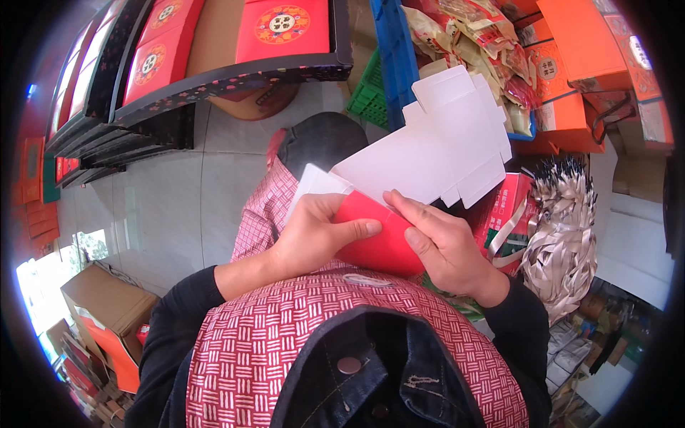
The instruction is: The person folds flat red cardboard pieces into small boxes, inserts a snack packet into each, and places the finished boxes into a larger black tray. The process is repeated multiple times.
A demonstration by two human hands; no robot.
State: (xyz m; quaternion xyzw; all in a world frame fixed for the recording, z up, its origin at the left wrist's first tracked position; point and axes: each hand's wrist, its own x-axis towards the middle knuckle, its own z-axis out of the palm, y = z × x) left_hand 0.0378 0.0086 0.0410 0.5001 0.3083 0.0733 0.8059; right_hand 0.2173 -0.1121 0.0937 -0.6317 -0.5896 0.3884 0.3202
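A green crate (369, 94) adjoins a blue crate (394, 57)

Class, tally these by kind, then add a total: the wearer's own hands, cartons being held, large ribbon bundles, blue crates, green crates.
Hands: 2
Red-and-white carton: 1
Ribbon bundle: 1
Blue crate: 1
Green crate: 1
Total: 6

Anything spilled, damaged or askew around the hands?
Nothing looks spilled or damaged. The red-and-white cardboard at the left hand and right hand shows no clear tear; its stepped outline looks cut, not ripped. Packets in the blue crate lie jumbled.
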